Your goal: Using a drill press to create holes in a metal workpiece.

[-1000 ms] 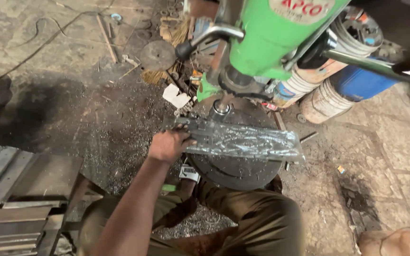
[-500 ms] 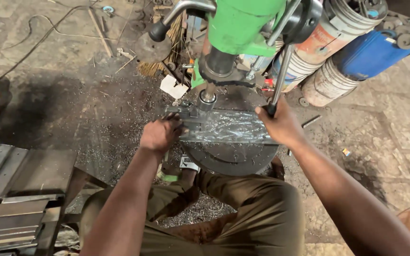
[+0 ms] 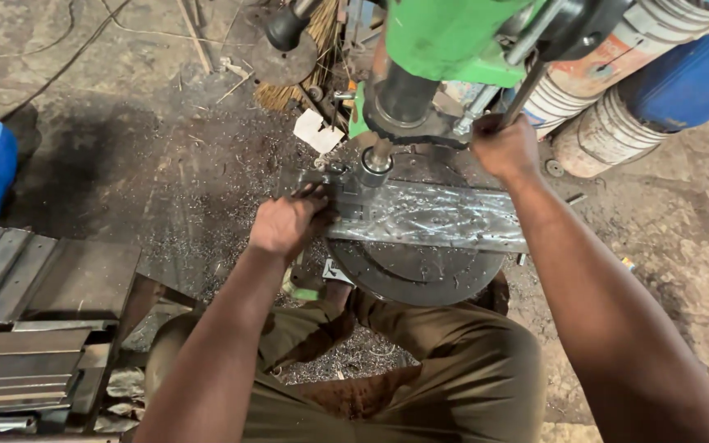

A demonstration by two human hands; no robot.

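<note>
floor swarf; drill bit (image 3: 377, 156) tip hidden

drill press (image 3: 453, 37): top cut off | drill tip: hidden behind chuck (image 3: 375, 164)

I note the flat steel bar (image 3: 428, 215) as bright, glossy metal, seemingly oil-wet. The round drill table (image 3: 420, 275) is dull dark iron. The drill head (image 3: 453, 33) wears smooth green paint; the floor (image 3: 166, 164) looks rough, swarf-strewn.

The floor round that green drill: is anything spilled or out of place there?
Yes. Metal shavings lie scattered across the dark floor beside the round drill table, and a white scrap lies loose behind it. The left hand presses the flat metal plate; the right hand grips the feed lever.
</note>
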